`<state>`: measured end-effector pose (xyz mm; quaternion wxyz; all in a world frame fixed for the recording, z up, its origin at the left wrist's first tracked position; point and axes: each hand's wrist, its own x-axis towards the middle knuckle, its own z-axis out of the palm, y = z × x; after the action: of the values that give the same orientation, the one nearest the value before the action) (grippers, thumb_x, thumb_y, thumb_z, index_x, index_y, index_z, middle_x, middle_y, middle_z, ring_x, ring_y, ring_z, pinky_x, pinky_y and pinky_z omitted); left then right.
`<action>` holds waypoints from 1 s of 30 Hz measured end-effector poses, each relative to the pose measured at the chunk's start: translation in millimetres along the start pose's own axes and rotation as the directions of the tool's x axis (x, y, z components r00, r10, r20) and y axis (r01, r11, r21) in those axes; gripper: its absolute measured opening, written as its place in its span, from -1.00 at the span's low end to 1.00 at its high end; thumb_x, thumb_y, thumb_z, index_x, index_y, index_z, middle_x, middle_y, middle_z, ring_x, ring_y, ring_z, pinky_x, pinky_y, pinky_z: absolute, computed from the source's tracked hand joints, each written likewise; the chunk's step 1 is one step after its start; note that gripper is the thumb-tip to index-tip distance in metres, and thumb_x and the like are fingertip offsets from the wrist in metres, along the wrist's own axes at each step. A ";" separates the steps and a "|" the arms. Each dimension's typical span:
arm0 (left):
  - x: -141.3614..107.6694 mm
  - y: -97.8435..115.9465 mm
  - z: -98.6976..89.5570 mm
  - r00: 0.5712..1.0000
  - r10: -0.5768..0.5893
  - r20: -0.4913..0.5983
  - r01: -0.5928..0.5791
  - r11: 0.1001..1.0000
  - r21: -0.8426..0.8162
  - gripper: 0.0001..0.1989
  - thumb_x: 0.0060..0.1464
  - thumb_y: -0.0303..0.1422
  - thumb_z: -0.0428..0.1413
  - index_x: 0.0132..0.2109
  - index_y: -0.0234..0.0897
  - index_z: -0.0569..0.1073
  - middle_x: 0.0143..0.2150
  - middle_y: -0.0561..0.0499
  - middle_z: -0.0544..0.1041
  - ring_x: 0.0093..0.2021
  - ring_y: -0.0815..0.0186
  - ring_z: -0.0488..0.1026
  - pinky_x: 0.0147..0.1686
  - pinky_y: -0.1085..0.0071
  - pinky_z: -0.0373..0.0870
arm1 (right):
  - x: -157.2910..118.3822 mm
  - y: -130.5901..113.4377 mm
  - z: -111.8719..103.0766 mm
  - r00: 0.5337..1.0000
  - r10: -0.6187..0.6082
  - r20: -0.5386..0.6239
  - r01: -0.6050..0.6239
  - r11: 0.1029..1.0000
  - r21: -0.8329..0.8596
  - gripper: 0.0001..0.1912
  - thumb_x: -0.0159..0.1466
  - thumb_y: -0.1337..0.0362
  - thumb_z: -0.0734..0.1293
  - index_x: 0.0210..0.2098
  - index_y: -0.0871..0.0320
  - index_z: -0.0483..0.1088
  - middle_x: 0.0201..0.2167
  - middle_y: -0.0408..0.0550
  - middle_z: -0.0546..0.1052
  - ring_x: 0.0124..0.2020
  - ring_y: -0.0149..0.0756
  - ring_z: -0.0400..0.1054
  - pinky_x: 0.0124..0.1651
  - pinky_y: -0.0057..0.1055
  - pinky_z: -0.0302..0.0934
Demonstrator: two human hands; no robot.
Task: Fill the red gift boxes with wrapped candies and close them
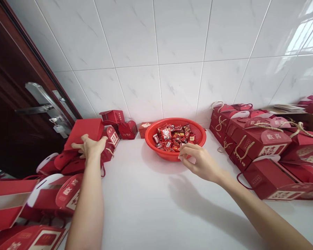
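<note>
Right hand [200,161] near a red basket [163,155] of wrapped candies [175,139]

1. The box [253,140] on your right carries a white label [269,150] with bold Chinese characters you can't read for certain.
2. Pale Chinese lettering on the flap [67,193] at your lower left is unclear.
3. Your candy wrappers' [166,134] print is too small.

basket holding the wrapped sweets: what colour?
Bright orange-red basket; the head view shows it best.
</note>
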<state>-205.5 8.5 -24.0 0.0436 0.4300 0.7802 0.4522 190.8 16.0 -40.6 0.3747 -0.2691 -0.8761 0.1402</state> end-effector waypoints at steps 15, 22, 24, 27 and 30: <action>-39.5 83.1 -18.2 0.831 0.266 -0.488 -0.258 0.962 0.086 -0.38 0.05 -0.28 0.18 0.16 -0.70 0.44 0.20 -0.34 0.41 0.27 -0.05 0.34 0.38 0.17 0.14 | -0.3 -1.2 1.3 1.000 -0.011 0.004 0.011 1.000 -0.015 -0.86 0.32 0.41 0.22 -0.33 0.10 0.36 -0.32 -0.05 0.53 -0.34 -0.30 0.40 -0.24 -0.34 0.30; -123.9 118.3 -26.8 0.857 0.506 -0.094 -0.511 0.859 -0.035 -0.39 0.06 0.05 0.19 0.18 -0.14 0.53 0.24 0.02 0.48 0.22 -0.02 0.44 0.33 0.10 0.28 | -2.1 -17.5 -1.1 0.989 0.020 -0.144 -0.003 0.993 0.115 -0.86 0.39 0.26 0.27 -0.06 0.07 0.36 -0.17 -0.02 0.57 -0.26 -0.26 0.48 -0.16 -0.29 0.36; -145.4 125.5 -24.6 0.845 0.531 0.059 -0.526 0.846 -0.083 -0.37 0.03 0.09 0.18 0.20 -0.04 0.50 0.27 0.09 0.46 0.28 -0.06 0.37 0.31 0.06 0.31 | -2.3 -24.9 -3.7 0.983 0.030 -0.182 0.001 0.986 0.169 -0.80 0.39 0.22 0.29 -0.01 0.07 0.34 -0.10 0.00 0.55 -0.26 -0.29 0.48 -0.15 -0.29 0.36; -170.5 132.7 -21.9 0.818 0.555 0.148 -0.549 0.832 -0.084 -0.34 0.03 0.09 0.17 0.25 0.02 0.47 0.30 0.11 0.44 0.31 -0.11 0.33 0.25 0.03 0.39 | -3.4 -35.8 -8.6 0.981 0.066 -0.185 -0.016 0.965 0.262 -0.72 0.36 0.18 0.34 0.03 0.07 0.32 -0.22 -0.06 0.54 -0.37 -0.33 0.43 -0.22 -0.31 0.36; -189.2 133.9 -21.3 0.768 0.594 0.237 -0.583 0.803 -0.123 -0.33 0.02 0.05 0.20 0.29 0.08 0.43 0.28 0.09 0.45 0.32 -0.14 0.31 0.20 0.03 0.44 | -5.3 -44.2 -11.9 0.986 0.098 -0.136 -0.042 0.929 0.367 -0.65 0.33 0.14 0.38 0.07 0.06 0.32 -0.37 -0.15 0.51 -0.46 -0.35 0.38 -0.29 -0.32 0.36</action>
<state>-12.2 -110.6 27.2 0.0123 0.7078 0.5835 0.3979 186.4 -22.6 -15.8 0.4782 -0.2365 -0.7939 0.2918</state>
